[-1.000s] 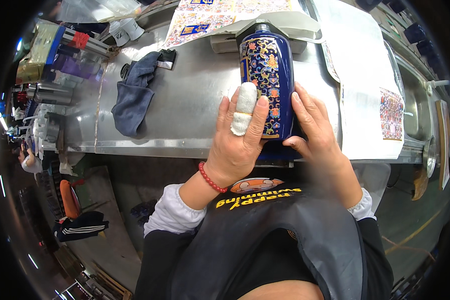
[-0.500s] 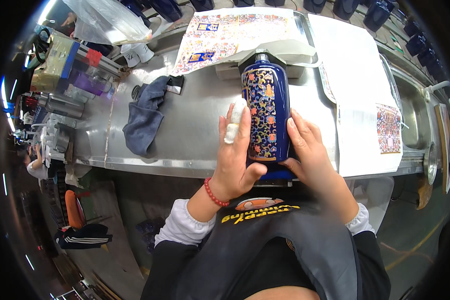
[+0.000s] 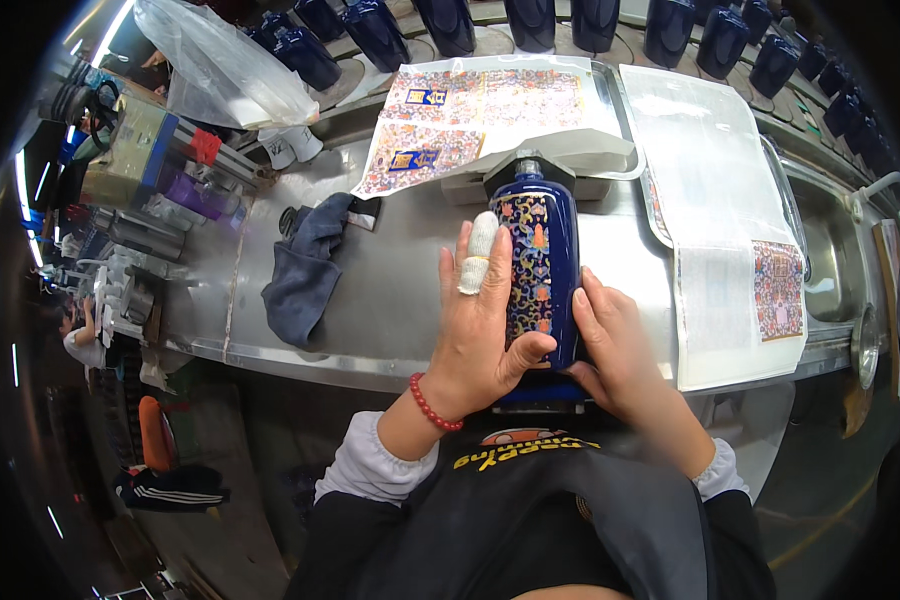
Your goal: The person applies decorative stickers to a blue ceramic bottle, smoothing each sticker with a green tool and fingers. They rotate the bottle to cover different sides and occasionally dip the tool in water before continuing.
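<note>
A glossy dark blue bottle (image 3: 562,260) lies on its back or leans away from me, neck pointing to the far side. A colourful floral decal (image 3: 527,265) covers its upward face. Along its left side my left hand (image 3: 470,330) rests with stretched fingers, the thumb reaching over the decal's lower end. One of its fingers wears a white wrap (image 3: 478,255). At the lower right side my right hand (image 3: 620,345) holds the bottle, its fingers along the edge and its thumb near the base. Behind the neck stands a grey block-like support (image 3: 585,188), partly hidden.
Printed floral decal sheets (image 3: 530,95) lie beyond the bottle. White paper (image 3: 720,200) with a decal covers a tray at right, beside a sink (image 3: 832,240). A grey-blue cloth (image 3: 305,270) lies left on the metal table (image 3: 400,290). Several blue bottles (image 3: 445,25) line the back.
The whole scene sits lower in the picture, showing more of the bottles at the back. My left thumb lies further over the decal's lower end. My right hand keeps its hold.
</note>
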Motion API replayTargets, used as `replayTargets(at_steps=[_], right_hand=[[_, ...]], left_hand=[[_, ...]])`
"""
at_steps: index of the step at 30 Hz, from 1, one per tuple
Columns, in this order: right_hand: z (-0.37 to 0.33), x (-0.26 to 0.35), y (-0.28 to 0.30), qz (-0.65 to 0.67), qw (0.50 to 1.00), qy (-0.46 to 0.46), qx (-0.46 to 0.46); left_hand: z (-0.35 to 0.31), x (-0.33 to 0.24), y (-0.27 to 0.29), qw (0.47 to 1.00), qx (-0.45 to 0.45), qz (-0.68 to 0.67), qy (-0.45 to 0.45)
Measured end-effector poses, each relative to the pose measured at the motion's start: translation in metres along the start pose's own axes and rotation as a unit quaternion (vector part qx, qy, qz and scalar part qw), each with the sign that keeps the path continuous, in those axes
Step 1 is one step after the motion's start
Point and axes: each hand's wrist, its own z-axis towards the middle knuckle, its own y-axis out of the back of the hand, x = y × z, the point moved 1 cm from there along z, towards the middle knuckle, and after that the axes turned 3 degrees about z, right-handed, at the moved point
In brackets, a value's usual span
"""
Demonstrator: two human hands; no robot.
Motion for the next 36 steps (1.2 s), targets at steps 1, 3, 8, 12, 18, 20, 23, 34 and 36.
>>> replayTargets(at_steps=[1,3,8,12,18,20,23,34,36], right_hand=[[0.000,0.001,0.001,0.006,1.000,-0.001,-0.003],[0.001,0.002,0.001,0.007,1.000,-0.004,0.004],[0.000,0.002,-0.005,0.031,1.000,0.000,0.000],[0.001,0.000,-0.010,0.025,0.999,0.002,-0.022],[0.002,0.002,-0.008,0.024,1.000,-0.004,-0.014],[0.001,0.003,-0.006,0.019,1.000,-0.008,-0.001],[0.000,0.002,-0.003,0.022,1.000,-0.012,0.014],[-0.001,-0.001,0.003,-0.004,0.999,-0.028,0.027],[-0.002,0.000,0.002,-0.006,0.999,-0.032,0.029]], left_hand=[[0.002,0.003,-0.005,1.000,0.011,-0.022,0.004],[0.005,0.007,-0.008,0.999,0.001,0.025,-0.031],[0.018,0.002,-0.007,0.995,0.038,0.070,-0.055],[0.031,-0.011,-0.005,0.989,0.051,0.122,-0.060],[0.041,-0.016,-0.007,0.975,0.099,0.159,-0.122],[0.032,-0.001,0.007,0.992,0.046,0.066,-0.095],[0.004,0.014,0.016,0.999,0.025,-0.017,-0.029],[-0.017,0.004,-0.008,0.987,0.026,0.099,-0.128],[-0.014,0.000,-0.004,0.983,0.041,0.113,-0.140]])
